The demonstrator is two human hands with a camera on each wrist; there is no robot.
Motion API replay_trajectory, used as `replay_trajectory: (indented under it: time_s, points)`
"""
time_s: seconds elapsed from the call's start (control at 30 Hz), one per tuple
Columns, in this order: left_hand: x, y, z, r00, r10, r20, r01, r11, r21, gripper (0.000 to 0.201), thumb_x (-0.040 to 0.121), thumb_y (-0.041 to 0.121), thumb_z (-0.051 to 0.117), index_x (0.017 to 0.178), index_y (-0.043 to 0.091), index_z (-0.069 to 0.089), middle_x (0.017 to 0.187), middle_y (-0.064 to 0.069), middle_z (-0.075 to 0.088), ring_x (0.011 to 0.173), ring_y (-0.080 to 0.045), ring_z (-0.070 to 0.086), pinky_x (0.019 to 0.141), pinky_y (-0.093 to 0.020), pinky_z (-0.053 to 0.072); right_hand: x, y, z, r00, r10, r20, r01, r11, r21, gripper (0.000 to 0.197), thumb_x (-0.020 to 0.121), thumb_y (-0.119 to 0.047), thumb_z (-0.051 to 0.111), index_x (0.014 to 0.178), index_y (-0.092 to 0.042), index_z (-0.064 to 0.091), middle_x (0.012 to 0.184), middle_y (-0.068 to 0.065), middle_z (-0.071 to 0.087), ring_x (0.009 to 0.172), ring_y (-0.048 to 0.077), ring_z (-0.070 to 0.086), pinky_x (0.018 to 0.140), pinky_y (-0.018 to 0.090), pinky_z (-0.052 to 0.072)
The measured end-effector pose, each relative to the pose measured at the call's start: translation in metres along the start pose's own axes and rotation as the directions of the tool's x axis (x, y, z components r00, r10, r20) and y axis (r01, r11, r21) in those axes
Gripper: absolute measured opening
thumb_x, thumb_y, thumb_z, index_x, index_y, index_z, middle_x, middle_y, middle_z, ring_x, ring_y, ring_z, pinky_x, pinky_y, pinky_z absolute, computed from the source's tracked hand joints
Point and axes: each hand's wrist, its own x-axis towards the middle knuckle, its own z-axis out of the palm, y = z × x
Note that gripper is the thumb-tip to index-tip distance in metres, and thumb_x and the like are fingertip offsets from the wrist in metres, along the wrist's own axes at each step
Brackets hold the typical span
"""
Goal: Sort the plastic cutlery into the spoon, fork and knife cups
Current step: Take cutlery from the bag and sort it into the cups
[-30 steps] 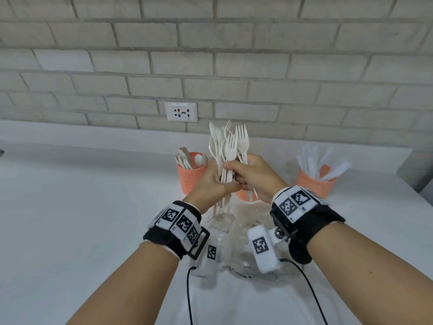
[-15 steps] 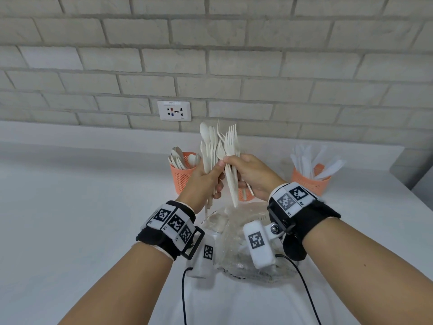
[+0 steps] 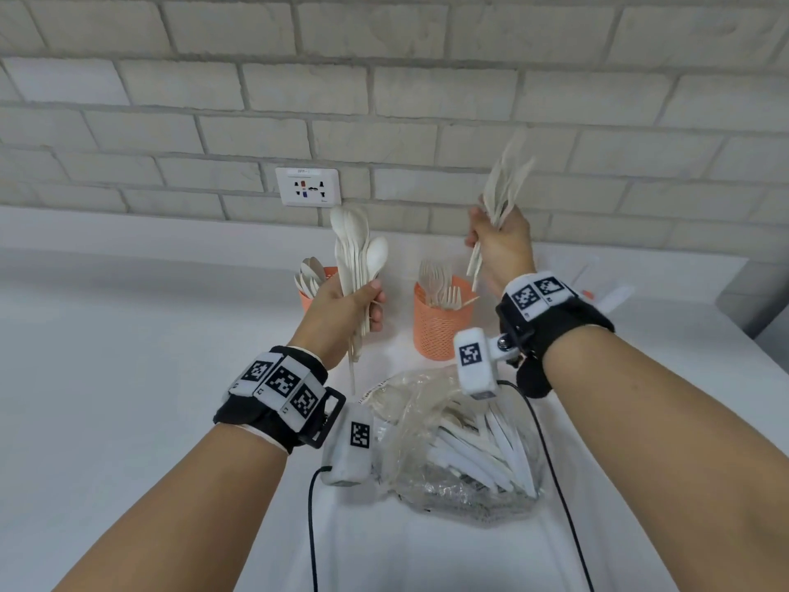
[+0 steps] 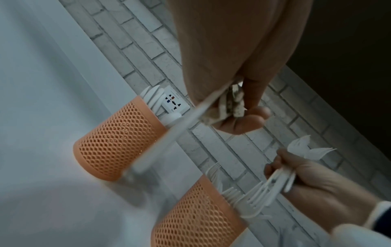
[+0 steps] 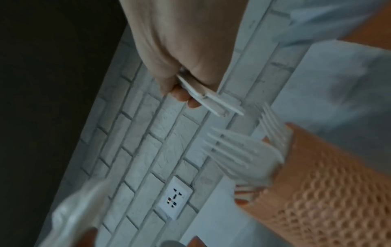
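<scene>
My left hand (image 3: 363,305) grips a bunch of white spoons (image 3: 358,249) upright, in front of the orange mesh spoon cup (image 3: 308,297), which holds more spoons. My right hand (image 3: 495,241) grips a bunch of forks (image 3: 508,185), raised above and right of the fork cup (image 3: 439,331). The left wrist view shows the spoon handles (image 4: 230,103) in my fist, with the spoon cup (image 4: 118,142) and the fork cup (image 4: 196,217) below. In the right wrist view the fork handles (image 5: 211,100) stick out of my fist near the fork cup (image 5: 328,183). My right wrist mostly hides the knife cup (image 3: 588,295).
A clear plastic bag (image 3: 461,442) with more white cutlery lies on the white counter (image 3: 128,378) between my forearms. A brick wall with a socket (image 3: 307,186) stands close behind the cups. Cables run from the wrist cameras down toward me.
My hands held one mixed bundle together over the middle cup. They have drawn apart: the left keeps the spoons, the right has lifted the forks up and to the right.
</scene>
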Motion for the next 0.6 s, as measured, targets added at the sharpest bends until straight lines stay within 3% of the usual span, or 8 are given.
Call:
replay_trajectory:
  time_s: [0.13, 0.2, 0.27, 0.33, 0.43, 0.47, 0.53, 0.6]
  points:
    - [0.002, 0.004, -0.002, 0.999, 0.052, -0.009, -0.052, 0.998, 0.022, 0.010, 0.096, 0.008, 0.047, 0.104, 0.003, 0.049, 0.073, -0.005, 0.053, 0.047, -0.009, 0.050, 0.047, -0.020, 0.046, 0.005, 0.022, 0.012, 0.998, -0.029, 0.060, 0.031, 0.999, -0.021, 0.024, 0.086, -0.004, 0.061, 0.109, -0.008, 0.052, 0.082, -0.003, 0.057, 0.069, 0.009, 0.055, 0.062, 0.016, 0.049]
    - [0.004, 0.004, -0.008, 0.998, 0.061, -0.007, -0.061, 0.996, 0.067, 0.009, 0.096, 0.011, 0.048, 0.099, 0.004, 0.052, 0.073, -0.006, 0.053, 0.050, -0.011, 0.050, 0.050, -0.024, 0.044, 0.010, 0.030, 0.010, 0.993, 0.038, 0.113, -0.029, 0.996, -0.081, 0.041, 0.078, 0.004, 0.066, 0.113, -0.010, 0.050, 0.091, 0.000, 0.057, 0.079, 0.013, 0.057, 0.070, 0.019, 0.050]
    - [0.006, 0.003, -0.015, 0.999, 0.050, 0.002, -0.050, 0.992, 0.119, 0.013, 0.095, 0.017, 0.050, 0.092, 0.004, 0.054, 0.068, -0.006, 0.053, 0.052, -0.014, 0.050, 0.055, -0.028, 0.039, 0.013, 0.035, 0.003, 0.985, 0.091, 0.145, -0.074, 0.990, -0.119, 0.055, 0.072, 0.007, 0.070, 0.112, -0.021, 0.045, 0.091, 0.001, 0.051, 0.081, 0.014, 0.055, 0.073, 0.026, 0.049]
    - [0.006, 0.002, -0.018, 0.999, 0.039, 0.011, -0.041, 0.989, 0.140, 0.016, 0.095, 0.019, 0.050, 0.090, 0.004, 0.054, 0.061, -0.004, 0.051, 0.052, -0.016, 0.049, 0.057, -0.030, 0.036, 0.015, 0.039, -0.003, 0.977, 0.093, 0.192, -0.053, 0.978, -0.204, 0.050, 0.074, 0.008, 0.067, 0.105, -0.027, 0.049, 0.085, 0.001, 0.049, 0.076, 0.013, 0.053, 0.069, 0.025, 0.049]
    - [0.005, 0.001, -0.015, 0.999, 0.042, 0.016, -0.044, 0.992, 0.121, 0.013, 0.096, 0.015, 0.049, 0.094, 0.003, 0.053, 0.062, -0.002, 0.053, 0.050, -0.014, 0.049, 0.055, -0.029, 0.038, 0.015, 0.038, -0.006, 0.925, 0.171, 0.339, 0.009, 0.882, -0.472, 0.031, 0.085, 0.006, 0.049, 0.080, -0.021, 0.063, 0.090, 0.003, 0.055, 0.075, 0.016, 0.056, 0.062, 0.024, 0.050]
    - [0.005, 0.001, -0.012, 0.999, 0.048, 0.011, -0.049, 0.994, 0.102, 0.011, 0.096, 0.013, 0.048, 0.097, 0.002, 0.052, 0.065, -0.002, 0.054, 0.049, -0.012, 0.050, 0.052, -0.027, 0.041, 0.014, 0.037, -0.006, 0.885, 0.245, 0.396, 0.014, 0.837, -0.548, 0.030, 0.088, 0.003, 0.044, 0.082, -0.016, 0.067, 0.098, 0.004, 0.053, 0.083, 0.018, 0.055, 0.070, 0.028, 0.051]
    - [0.004, 0.002, -0.007, 0.999, 0.048, 0.006, -0.048, 0.997, 0.057, 0.009, 0.096, 0.008, 0.047, 0.100, 0.001, 0.050, 0.072, -0.004, 0.054, 0.047, -0.009, 0.050, 0.048, -0.022, 0.045, 0.011, 0.031, -0.005, 0.817, 0.340, 0.465, 0.030, 0.781, -0.624, 0.029, 0.094, -0.009, 0.039, 0.105, -0.009, 0.066, 0.112, 0.004, 0.048, 0.102, 0.017, 0.050, 0.089, 0.029, 0.043]
    - [0.004, 0.002, -0.003, 0.999, 0.032, 0.018, -0.032, 0.999, 0.008, 0.008, 0.096, 0.007, 0.045, 0.100, 0.002, 0.049, 0.075, -0.005, 0.055, 0.047, -0.009, 0.050, 0.047, -0.020, 0.046, 0.009, 0.022, -0.004, 0.808, 0.297, 0.509, 0.069, 0.810, -0.583, 0.031, 0.097, -0.020, 0.039, 0.121, -0.015, 0.059, 0.125, 0.002, 0.049, 0.113, 0.014, 0.047, 0.095, 0.025, 0.038]
